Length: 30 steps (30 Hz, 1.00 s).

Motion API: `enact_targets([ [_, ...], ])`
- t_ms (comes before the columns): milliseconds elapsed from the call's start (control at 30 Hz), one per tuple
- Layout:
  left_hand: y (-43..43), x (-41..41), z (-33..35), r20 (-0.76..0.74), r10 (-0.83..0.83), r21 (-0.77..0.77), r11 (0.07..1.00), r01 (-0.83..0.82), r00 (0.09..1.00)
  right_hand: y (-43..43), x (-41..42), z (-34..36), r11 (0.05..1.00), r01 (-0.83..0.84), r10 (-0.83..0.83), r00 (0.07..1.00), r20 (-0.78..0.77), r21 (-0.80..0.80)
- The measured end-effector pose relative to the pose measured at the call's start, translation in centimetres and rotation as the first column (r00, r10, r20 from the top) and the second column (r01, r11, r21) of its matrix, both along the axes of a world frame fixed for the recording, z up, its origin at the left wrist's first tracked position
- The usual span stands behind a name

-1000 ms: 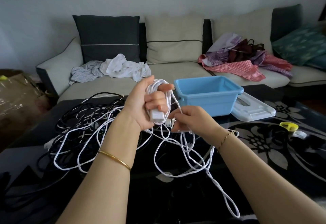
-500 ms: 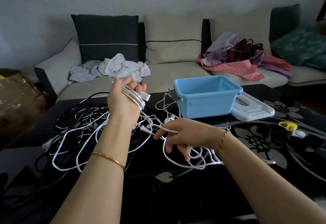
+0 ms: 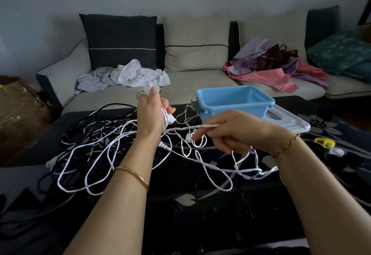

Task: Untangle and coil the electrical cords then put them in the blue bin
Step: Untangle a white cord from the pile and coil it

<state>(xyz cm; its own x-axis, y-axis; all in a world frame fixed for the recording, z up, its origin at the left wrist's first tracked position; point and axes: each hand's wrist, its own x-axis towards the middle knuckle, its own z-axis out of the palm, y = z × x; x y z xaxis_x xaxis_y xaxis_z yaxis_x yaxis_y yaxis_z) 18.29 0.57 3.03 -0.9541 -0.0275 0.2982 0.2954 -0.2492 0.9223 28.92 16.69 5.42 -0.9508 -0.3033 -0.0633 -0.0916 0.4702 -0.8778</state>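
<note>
Near the blue bin (image 3: 234,102), the right hand (image 3: 236,132) pinches the white cord (image 3: 186,129), now taut from wraps gripped in the left hand (image 3: 152,114); next turn is ready.

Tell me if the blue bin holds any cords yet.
Looks empty: the blue bin shows only bare blue inner walls, no cord inside; its floor is partly hidden.

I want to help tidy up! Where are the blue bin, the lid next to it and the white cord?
blue bin (image 3: 230,108): head view, on its front wall, just under the rim.
lid (image 3: 289,123): head view, on the flat pale top, right of the bin.
white cord (image 3: 180,129): head view, on the taut straight stretch.
</note>
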Motion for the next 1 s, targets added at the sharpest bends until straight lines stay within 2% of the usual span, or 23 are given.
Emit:
enact_targets([
  [100, 0.7, 1.2, 0.2, -0.103, -0.050, -0.260, 0.965, 0.022, 0.993, 0.0, 0.0, 0.4, 0.991, 0.094, -0.103, 0.990, -0.095, -0.097],
  [200, 1.0, 2.2, 0.6, -0.129, -0.154, -0.515, 0.855, 0.066, 0.980, 0.3, -0.1, 0.8, 0.964, 0.240, -0.260, 0.941, -0.218, -0.114],
  [300, 0.8, 2.9, 0.9, 0.009, -0.288, -0.701, 0.681, 0.212, 0.958, 0.7, -0.4, 0.8, 0.911, 0.384, -0.413, 0.838, -0.356, -0.152],
  [367, 0.6, 3.5, 1.1, 0.166, -0.402, -0.719, 0.576, 0.389, 0.901, 1.0, -0.7, 0.6, 0.867, 0.461, -0.495, 0.751, -0.437, -0.190],
  [467, 0.7, 4.0, 1.4, 0.336, -0.553, -0.583, 0.514, 0.629, 0.763, 1.7, -1.3, 0.0, 0.825, 0.497, -0.564, 0.678, -0.471, -0.271],
  [533, 0.9, 4.4, 1.6, 0.371, -0.602, -0.527, 0.490, 0.694, 0.707, 2.0, -1.6, -0.5, 0.825, 0.482, -0.565, 0.692, -0.448, -0.296],
  [600, 0.9, 4.5, 1.9, 0.407, -0.615, -0.445, 0.512, 0.735, 0.675, 2.2, -2.0, -1.3, 0.833, 0.476, -0.554, 0.714, -0.429, -0.283],
  [700, 0.5, 3.9, 2.2, 0.435, -0.687, -0.182, 0.567, 0.804, 0.582, 2.3, -2.3, -2.5, 0.835, 0.430, -0.532, 0.792, -0.301, -0.344],
  [767, -0.1, 3.4, 2.2, 0.406, -0.749, 0.024, 0.582, 0.813, 0.524, 2.5, -2.4, -3.0, 0.823, 0.335, -0.460, 0.867, -0.193, -0.459],
  [867, -0.8, 2.7, 2.3, 0.356, -0.795, 0.272, 0.590, 0.760, 0.491, 2.5, -2.4, -3.0, 0.822, 0.241, -0.372, 0.913, -0.167, -0.516],
  [933, -1.1, 2.5, 2.2, 0.344, -0.791, 0.363, 0.609, 0.705, 0.506, 2.3, -2.7, -3.2, 0.826, 0.304, -0.424, 0.890, -0.168, -0.475],
  [1000, -1.2, 2.4, 2.2, 0.347, -0.781, 0.387, 0.623, 0.680, 0.519, 2.3, -2.9, -3.5, 0.804, 0.409, -0.518, 0.838, -0.172, -0.431],
])
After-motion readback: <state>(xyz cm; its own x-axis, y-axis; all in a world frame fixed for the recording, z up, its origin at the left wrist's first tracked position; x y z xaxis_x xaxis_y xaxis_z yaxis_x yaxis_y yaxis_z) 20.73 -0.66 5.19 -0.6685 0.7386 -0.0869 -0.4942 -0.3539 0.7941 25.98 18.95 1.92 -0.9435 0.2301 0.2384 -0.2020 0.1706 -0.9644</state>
